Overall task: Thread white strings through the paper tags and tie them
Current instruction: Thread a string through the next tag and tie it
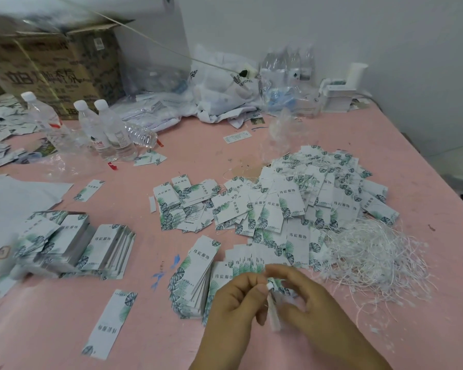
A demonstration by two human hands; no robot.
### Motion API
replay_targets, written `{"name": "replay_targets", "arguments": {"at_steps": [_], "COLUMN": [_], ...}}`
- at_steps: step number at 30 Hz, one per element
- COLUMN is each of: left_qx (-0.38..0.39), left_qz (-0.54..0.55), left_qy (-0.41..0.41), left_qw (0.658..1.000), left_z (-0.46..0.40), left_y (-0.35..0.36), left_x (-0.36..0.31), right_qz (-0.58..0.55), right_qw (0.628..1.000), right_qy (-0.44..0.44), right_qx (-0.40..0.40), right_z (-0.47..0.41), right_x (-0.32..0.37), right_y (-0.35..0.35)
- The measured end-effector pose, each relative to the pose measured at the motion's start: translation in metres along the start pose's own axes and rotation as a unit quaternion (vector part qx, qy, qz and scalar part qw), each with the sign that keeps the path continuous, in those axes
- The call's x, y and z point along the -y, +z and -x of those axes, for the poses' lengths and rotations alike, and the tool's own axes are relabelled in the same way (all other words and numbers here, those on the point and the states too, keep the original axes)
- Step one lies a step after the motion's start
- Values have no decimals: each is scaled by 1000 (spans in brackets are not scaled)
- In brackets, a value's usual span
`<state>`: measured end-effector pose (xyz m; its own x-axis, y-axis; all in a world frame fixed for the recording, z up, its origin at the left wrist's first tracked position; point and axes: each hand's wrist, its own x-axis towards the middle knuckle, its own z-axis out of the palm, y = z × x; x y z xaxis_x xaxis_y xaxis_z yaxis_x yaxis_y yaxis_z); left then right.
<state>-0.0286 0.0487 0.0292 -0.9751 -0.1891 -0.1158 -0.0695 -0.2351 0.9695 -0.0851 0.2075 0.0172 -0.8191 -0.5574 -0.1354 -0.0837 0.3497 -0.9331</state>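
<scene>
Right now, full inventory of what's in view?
paper tag in hand: one, white with green leaves, pinched between both hands
tag pile: many, white-green, centre right
tag stacks: several, left and near centre
loose tag: one, near left
white strings: tangled heap, right
water bottles: four clear, white caps, far left
cardboard box: one, brown, far left
plastic bags: clear and white, far edge
table: pink
left hand: fingers on tag
right hand: fingers on tag

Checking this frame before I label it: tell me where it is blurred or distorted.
Head view: motion blur smears the tag stacks at left and the cardboard box; the tag pinched between left hand and right hand is soft; wide-angle distortion bends the pink table edge; lighting is even, without harsh shadows.
</scene>
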Motion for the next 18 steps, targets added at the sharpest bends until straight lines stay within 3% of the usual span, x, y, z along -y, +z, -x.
{"name": "replay_targets", "arguments": {"at_steps": [2,4,9,15,18], "left_qx": [-1,-14,-46,-34,-94], "left_qz": [33,74,188,332,386], "left_qy": [-13,-30,-73,-66,-85], "left_qw": [999,997,978,940,914], "left_z": [-3,-7,-16,-35,-45], "left_y": [1,3,-1,-4,-9], "left_x": [-1,-2,-2,-9,2], "right_qz": [-35,-46,-103,-214,-281], "right_qw": [996,994,991,970,952], "right_qy": [-1,-8,14,81,113], "right_qx": [77,97,81,77,47], "right_z": [-2,-4,-4,-3,0], "right_x": [2,2,-12,-18,-24], "right_y": [0,4,11,19,17]}}
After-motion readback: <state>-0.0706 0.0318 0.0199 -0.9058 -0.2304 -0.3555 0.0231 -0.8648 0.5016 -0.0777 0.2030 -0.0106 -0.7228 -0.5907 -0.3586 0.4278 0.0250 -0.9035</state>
